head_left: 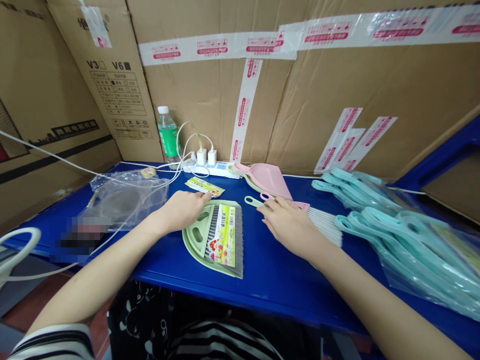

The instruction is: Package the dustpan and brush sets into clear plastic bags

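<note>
On the blue table lies a green dustpan [191, 250] with a grey-bristled brush [239, 240] and a yellow-green printed card [227, 235] on it. My left hand [183, 210] is over the dustpan's upper left edge, its fingertips at more printed cards [204, 186]; whether it grips one is unclear. My right hand [283, 220] rests over the handles of a pink brush [302, 205] and a green one [253, 201], fingers bent and partly hidden. White bristles [326, 225] stick out to its right. Behind it sits a pink dustpan [272, 179] on a green one.
Bagged teal handled items [405, 245] cover the right side of the table [262, 295]. Clear plastic bags [127, 195] lie at left, crossed by white cables. A power strip [221, 169] and a green-labelled bottle [168, 135] stand at the back, before cardboard [210, 90].
</note>
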Demonstrator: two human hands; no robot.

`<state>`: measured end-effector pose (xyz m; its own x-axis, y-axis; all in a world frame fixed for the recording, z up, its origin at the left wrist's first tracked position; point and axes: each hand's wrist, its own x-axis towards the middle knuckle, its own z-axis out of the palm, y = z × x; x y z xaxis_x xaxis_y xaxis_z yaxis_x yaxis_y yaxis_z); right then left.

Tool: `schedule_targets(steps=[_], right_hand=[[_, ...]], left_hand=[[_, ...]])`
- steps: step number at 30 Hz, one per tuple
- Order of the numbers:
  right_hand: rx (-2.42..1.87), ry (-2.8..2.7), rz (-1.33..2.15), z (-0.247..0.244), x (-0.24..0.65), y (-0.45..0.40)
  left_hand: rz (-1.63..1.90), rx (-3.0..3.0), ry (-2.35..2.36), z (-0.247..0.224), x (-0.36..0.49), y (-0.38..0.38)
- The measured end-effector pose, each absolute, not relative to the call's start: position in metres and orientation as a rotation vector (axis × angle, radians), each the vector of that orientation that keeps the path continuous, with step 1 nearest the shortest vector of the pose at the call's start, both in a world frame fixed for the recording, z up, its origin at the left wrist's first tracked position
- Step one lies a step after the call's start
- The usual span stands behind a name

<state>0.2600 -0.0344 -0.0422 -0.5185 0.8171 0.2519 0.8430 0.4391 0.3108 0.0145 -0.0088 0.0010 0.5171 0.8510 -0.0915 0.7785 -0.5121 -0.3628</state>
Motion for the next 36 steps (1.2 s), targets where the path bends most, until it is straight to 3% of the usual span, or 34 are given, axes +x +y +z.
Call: schedule_targets(steps=[10, 22, 28, 36], right_hand=[[-1.500, -2.611, -0.515, -0.040, 0.257, -0.036], [-1.287, -2.615, -0.286, -0.040, 0.235, -0.047], [-1.391, -2.616, -0.209, -0.042, 0.237, -0.044], [-1.350, -2.626, -0.179, -0.044, 0.239, -0.044]], left_hand=[[0.360, -2.566, -1.375, -0.006, 0.014, -0.006], [0.059, -2.934, -1.377, -0.011, 0.018, -0.007], [0.182, -2.679, -1.425, 0.001, 0.017, -0.007], [0.325, -2.023, -1.860, 0.013, -0.006, 0.004]])
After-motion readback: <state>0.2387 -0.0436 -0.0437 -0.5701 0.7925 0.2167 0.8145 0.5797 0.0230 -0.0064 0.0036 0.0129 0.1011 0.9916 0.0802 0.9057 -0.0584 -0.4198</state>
